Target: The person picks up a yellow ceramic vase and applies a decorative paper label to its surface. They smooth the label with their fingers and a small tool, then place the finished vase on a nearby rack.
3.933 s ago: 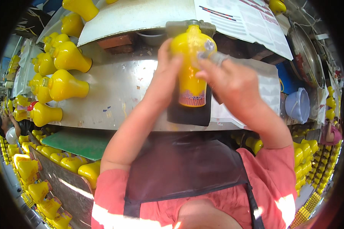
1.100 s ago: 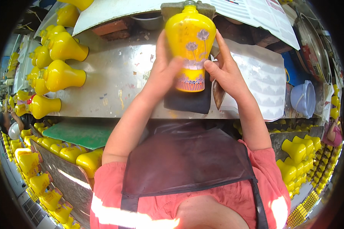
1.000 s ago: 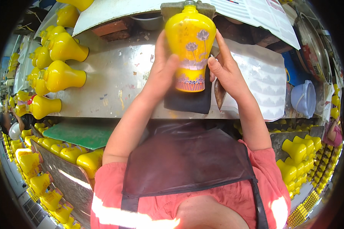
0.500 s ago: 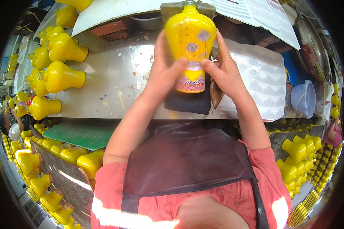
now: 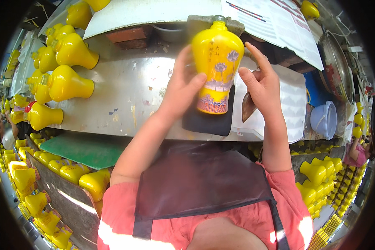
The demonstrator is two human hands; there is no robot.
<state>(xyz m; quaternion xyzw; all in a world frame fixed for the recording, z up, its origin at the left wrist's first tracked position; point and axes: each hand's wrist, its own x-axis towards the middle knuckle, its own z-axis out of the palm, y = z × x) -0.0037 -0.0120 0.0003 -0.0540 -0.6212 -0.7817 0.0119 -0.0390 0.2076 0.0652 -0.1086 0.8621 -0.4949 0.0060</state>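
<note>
Yellow vase (image 5: 217, 62) between both hands' fingers (image 5: 193, 81)

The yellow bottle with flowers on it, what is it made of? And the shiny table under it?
The yellow bottle in the left hand looks like glazed ceramic, or maybe coated glass: its skin is smooth and glossy with bright highlights, and the flowers look printed on. The table seems to be sheet metal, dull silver with scratches and paint flecks. The right hand is open beside the bottle.
</note>
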